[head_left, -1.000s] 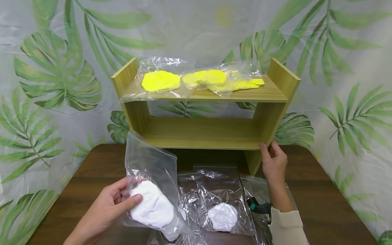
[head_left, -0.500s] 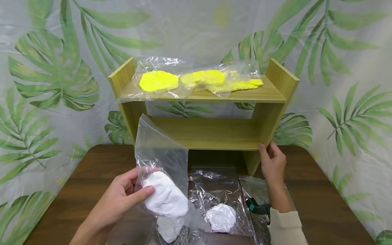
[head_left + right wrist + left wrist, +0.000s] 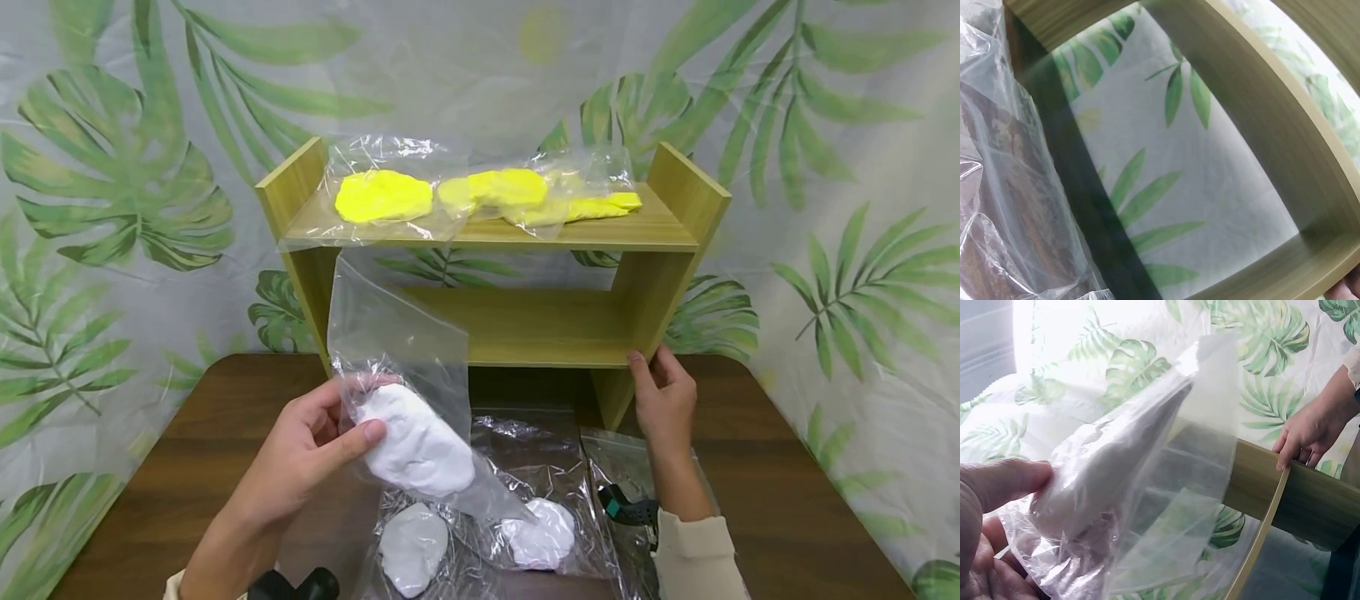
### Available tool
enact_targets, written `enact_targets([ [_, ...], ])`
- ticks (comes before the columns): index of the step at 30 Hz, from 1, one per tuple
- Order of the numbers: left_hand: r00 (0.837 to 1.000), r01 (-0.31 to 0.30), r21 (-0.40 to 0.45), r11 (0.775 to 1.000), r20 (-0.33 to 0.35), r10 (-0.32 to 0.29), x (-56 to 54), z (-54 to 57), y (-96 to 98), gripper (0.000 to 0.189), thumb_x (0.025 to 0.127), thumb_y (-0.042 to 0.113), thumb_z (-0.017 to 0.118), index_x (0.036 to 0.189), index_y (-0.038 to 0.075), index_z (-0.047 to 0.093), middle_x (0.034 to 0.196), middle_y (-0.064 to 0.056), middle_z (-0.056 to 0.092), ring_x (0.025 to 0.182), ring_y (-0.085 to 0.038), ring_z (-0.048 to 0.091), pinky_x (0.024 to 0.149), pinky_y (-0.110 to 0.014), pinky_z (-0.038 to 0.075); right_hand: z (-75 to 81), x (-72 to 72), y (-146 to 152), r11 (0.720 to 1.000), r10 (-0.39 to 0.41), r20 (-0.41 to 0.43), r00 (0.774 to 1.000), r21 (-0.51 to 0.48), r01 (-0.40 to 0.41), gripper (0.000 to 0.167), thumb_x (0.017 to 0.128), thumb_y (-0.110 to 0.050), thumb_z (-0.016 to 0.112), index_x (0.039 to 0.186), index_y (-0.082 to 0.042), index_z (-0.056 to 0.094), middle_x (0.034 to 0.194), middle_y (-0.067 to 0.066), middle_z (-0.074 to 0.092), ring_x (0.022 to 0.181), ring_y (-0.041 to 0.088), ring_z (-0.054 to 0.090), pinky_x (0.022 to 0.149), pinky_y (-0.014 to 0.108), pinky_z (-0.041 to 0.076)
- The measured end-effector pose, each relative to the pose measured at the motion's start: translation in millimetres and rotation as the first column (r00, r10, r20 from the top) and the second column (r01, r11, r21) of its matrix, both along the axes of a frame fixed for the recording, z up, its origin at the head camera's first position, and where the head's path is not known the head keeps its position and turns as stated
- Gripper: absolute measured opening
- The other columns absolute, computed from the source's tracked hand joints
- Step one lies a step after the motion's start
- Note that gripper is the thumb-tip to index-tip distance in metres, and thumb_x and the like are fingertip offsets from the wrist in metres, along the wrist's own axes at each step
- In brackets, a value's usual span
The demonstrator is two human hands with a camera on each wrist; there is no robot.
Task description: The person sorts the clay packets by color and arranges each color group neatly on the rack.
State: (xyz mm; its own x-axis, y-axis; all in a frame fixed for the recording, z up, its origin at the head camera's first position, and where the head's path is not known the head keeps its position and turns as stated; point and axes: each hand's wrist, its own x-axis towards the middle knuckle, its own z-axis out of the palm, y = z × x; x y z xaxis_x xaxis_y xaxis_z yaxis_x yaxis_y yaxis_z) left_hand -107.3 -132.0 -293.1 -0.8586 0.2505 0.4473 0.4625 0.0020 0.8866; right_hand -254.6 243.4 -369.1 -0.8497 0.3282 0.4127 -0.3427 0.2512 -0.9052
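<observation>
My left hand (image 3: 318, 433) pinches a clear plastic bag with a flat white lump (image 3: 420, 442) inside, thumb in front and fingers behind. It is lifted before the left part of a wooden shelf (image 3: 525, 325), the bag's upper flap overlapping the lower board. Close up in the left wrist view, the thumb (image 3: 1016, 481) presses on the bag (image 3: 1110, 456). My right hand (image 3: 663, 400) grips the shelf's right side panel near the lower board; in the right wrist view only a bit of its fingers (image 3: 1344, 290) shows at the corner.
Bagged yellow lumps (image 3: 382, 196) lie along the top board. On the dark table (image 3: 202, 450), in front of the shelf, are a bag with a greyish lump (image 3: 412, 550) and another with a white lump (image 3: 540, 533). A further clear bag (image 3: 607, 458) lies under my right forearm.
My left hand has raised the bag with the white lump up and to the right, toward the shelf, uncovering the greyish lump beneath. My right hand has kept its grip on the panel.
</observation>
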Motion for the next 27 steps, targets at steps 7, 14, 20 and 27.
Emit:
enact_targets([
  [7, 0.998, -0.054, 0.034, 0.998, 0.045, 0.053, -12.1, -6.3, -1.3, 0.036, 0.092, -0.005, 0.058, 0.128, 0.001, 0.056, 0.094, -0.010, 0.064, 0.078, -0.015, 0.064, 0.065, -0.027, 0.054, -2.3, -2.6, 0, 1.000, 0.001, -0.012, 1.000, -0.006, -0.001, 0.035, 0.095, -0.022, 0.062, 0.128, -0.013, 0.063, 0.122, 0.013, 0.064, 0.093, 0.000, 0.063, 0.075, 0.013, 0.049],
  [14, 0.964, -0.146, -0.041, 0.988, 0.216, 0.151, -35.6, -25.7, -10.7, 0.040, 0.094, 0.006, 0.060, 0.130, -0.006, 0.049, 0.092, -0.004, 0.063, 0.077, -0.010, 0.062, 0.067, -0.023, 0.053, -2.9, -3.1, 0, 1.000, 0.000, -0.004, 1.000, 0.002, 0.000, 0.035, 0.095, -0.022, 0.062, 0.129, -0.012, 0.062, 0.122, 0.013, 0.064, 0.092, -0.002, 0.062, 0.075, 0.012, 0.048],
  [20, 0.919, -0.215, -0.092, 0.972, 0.317, 0.233, -49.9, -31.6, -15.1, 0.047, 0.093, 0.013, 0.063, 0.133, -0.007, 0.048, 0.075, 0.005, 0.057, 0.067, -0.006, 0.054, 0.059, -0.019, 0.047, 11.1, 7.3, -6, 0.999, 0.031, -0.001, 1.000, -0.019, -0.031, 0.035, 0.095, -0.012, 0.061, 0.129, -0.003, 0.060, 0.123, 0.019, 0.062, 0.090, -0.004, 0.061, 0.074, 0.011, 0.048],
  [27, 0.908, -0.265, -0.213, 0.940, 0.274, 0.318, -73.3, -20.6, -17.8, 0.031, 0.092, 0.024, 0.067, 0.094, -0.002, 0.052, 0.065, 0.003, 0.035, 0.063, -0.008, 0.038, 0.053, -0.023, 0.034, 24.6, 19.5, -13, 1.000, 0.019, 0.001, 1.000, 0.004, -0.019, 0.035, 0.095, -0.009, 0.059, 0.128, 0.003, 0.059, 0.123, 0.026, 0.060, 0.088, -0.005, 0.060, 0.073, 0.010, 0.047],
])
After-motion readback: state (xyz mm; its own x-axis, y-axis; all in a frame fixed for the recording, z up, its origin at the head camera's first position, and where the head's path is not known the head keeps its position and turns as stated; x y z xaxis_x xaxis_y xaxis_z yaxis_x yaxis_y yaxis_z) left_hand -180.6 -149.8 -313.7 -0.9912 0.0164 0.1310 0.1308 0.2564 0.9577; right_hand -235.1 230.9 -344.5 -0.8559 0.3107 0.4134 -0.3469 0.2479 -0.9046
